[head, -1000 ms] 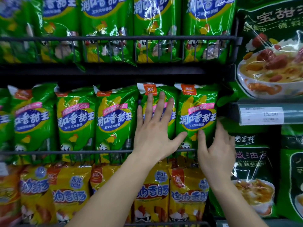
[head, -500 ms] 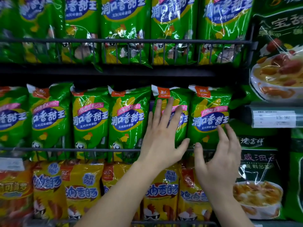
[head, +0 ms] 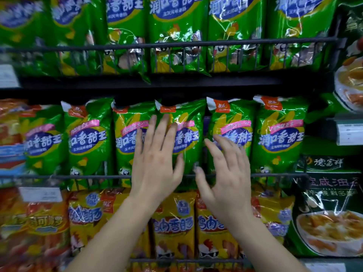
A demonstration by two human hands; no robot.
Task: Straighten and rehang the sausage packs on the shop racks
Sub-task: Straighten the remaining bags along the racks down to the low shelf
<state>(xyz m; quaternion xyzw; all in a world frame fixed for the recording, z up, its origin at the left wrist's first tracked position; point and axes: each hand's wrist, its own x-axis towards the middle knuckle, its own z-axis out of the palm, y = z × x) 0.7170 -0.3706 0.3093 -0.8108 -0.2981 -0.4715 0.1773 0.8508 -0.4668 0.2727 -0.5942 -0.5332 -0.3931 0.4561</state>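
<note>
Neither hand grips anything. The left hand lies flat with its fingers straight and spread, the palm just above the middle wire rail. Its fingertips reach up over the seam between two green sausage packs, the left one and the right one. The right hand is spread too, its fingers loosely bent. It crosses the rail in front of a third green pack. Motion blur hides whether its fingertips touch the film.

Below the rail hangs a row of yellow sausage packs, with a white price label at the left.

Behind the rail, the green packs stand upright in a row. Their long axes run vertical, with the orange-tabbed top edges up and the lower ends tucked behind the wire. Most sit edge to edge. A narrow dark gap opens above the rail between the pack under the left hand and the one behind the right hand. The end pack closes the row where the rail stops. Past that end stand dark-green pouches showing a bowl.

Well above the rail, the pack tops sit just under a black shelf board, leaving little headroom. Above that board, more green packs stand behind an upper rail.
</note>
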